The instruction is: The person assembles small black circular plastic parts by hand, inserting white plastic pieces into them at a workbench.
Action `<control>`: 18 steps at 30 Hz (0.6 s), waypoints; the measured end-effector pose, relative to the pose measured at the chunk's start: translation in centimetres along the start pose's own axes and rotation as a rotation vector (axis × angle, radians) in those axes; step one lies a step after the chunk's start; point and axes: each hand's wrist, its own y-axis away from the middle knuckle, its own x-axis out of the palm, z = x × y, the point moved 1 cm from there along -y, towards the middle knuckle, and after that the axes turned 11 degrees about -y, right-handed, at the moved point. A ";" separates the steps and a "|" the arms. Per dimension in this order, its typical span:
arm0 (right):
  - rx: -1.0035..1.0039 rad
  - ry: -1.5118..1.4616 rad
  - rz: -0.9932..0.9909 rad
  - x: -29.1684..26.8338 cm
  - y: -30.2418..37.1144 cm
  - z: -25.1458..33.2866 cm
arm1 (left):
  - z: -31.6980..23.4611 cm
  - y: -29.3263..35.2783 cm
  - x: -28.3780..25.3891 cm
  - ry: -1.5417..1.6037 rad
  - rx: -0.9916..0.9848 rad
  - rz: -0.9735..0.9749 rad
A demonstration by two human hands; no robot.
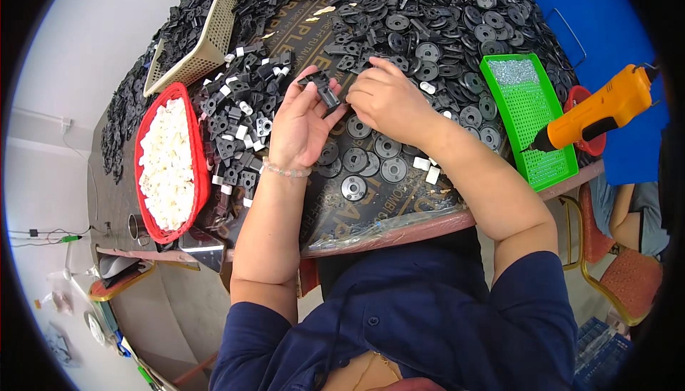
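My left hand (303,123) has hold of a small black plastic bracket-like part (326,93), pinched between thumb and fingers, the palm half turned up and the fingers only partly curled. My right hand (389,102) is bent in close beside it, fingertips drawn together near the part's right end; I cannot tell whether they grip anything, as the back of the hand covers them.

The part sits left of the bright green perforated plastic tray (504,113), well apart from it. I judge it light and stiff, rather smooth, so it could slip on a loose pinch; its thinner edges might snap if squeezed. The solid long sides look the best hold, leaving the ends free.

Flat round black discs (354,187) lie between the tray and my left wrist. An orange-and-black electric screwdriver (606,109) reaches over the tray's right side, and a red woven basket (200,177) of small white pieces (169,166) stands far to its left.
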 end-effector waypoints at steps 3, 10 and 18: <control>-0.081 -0.134 -0.202 -1.7 -0.3 1.2 | -0.7 0.7 0.4 -0.033 0.111 0.104; 0.404 -0.809 -0.579 -3.1 -0.2 2.8 | -0.9 2.3 2.6 -0.013 0.307 0.253; 0.701 -1.856 -0.404 -1.8 0.3 2.3 | 0.1 2.0 2.5 -0.307 0.431 0.274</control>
